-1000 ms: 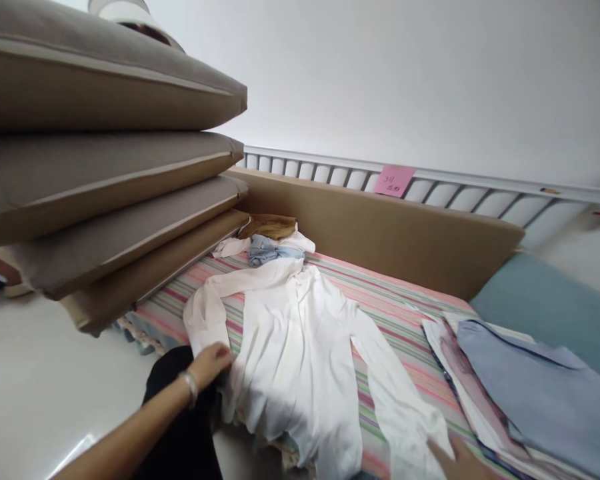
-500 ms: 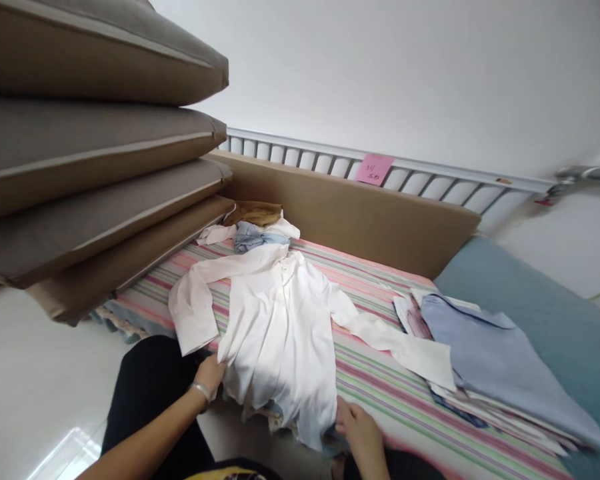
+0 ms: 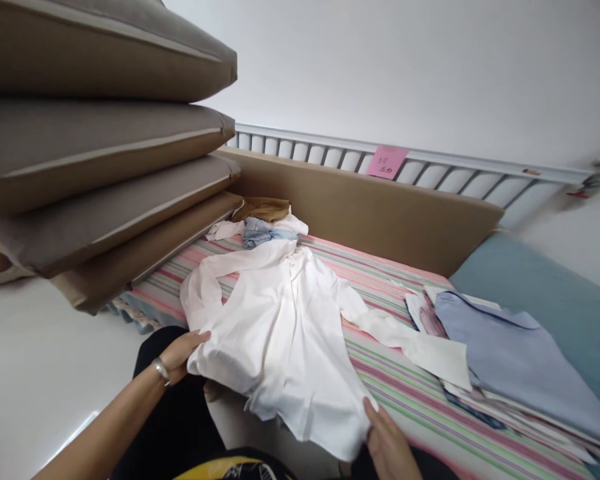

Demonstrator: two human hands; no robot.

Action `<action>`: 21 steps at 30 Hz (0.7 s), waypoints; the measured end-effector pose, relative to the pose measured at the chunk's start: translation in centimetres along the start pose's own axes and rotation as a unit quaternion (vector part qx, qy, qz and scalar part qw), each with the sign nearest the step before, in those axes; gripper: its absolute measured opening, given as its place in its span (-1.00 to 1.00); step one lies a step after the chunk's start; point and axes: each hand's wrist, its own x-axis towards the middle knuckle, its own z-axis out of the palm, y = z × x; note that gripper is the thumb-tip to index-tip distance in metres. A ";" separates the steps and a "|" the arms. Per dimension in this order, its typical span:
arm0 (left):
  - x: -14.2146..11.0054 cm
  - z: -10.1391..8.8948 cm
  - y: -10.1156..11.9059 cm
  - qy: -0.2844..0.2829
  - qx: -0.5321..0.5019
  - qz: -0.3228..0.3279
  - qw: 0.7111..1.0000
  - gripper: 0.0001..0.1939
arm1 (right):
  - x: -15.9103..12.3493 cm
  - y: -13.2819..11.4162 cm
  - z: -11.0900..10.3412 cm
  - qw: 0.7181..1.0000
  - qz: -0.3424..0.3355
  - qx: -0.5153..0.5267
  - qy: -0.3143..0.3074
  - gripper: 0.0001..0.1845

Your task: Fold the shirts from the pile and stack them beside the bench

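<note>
A white long-sleeved shirt point(image 3: 290, 327) lies spread over the striped sheet point(image 3: 380, 377), its collar end away from me. Its hem hangs past the near edge of the bed. My left hand point(image 3: 183, 350), with a silver bracelet at the wrist, pinches the hem's left corner. At the right corner, my right hand point(image 3: 386, 430) grips the hem between thumb and fingers. Both corners are drawn outward, and the lower part of the shirt is lifted. One sleeve bends at the left; the other stretches right toward a stack of folded clothes point(image 3: 520, 360) topped by a light blue garment.
Thick grey-brown cushions point(image 3: 105, 140) are piled high on the left. Crumpled garments point(image 3: 263, 223) in brown, blue and white lie beyond the collar. A brown board point(image 3: 360, 207) stands along the metal rail point(image 3: 445, 170), which carries a pink note point(image 3: 387, 162).
Both hands have moved apart with the hem corners, left hand to the left and right hand to the right. The shirt's lower part is now wider and lifted. The view has shifted slightly.
</note>
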 end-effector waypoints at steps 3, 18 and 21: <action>-1.0 -1.0 0.5 0.035 0.010 -0.017 0.999 -0.68 | -0.6 -1.4 -3.0 0.998 0.000 -0.032 0.060 -0.35; 2.6 -3.7 -3.3 0.173 0.621 0.063 0.762 -0.78 | 4.2 4.9 -4.8 0.864 0.016 -0.504 0.015 -0.78; 3.0 -4.2 -3.9 0.168 0.642 0.035 0.747 -0.67 | 4.1 4.4 -4.9 0.869 0.055 -0.491 0.028 -0.82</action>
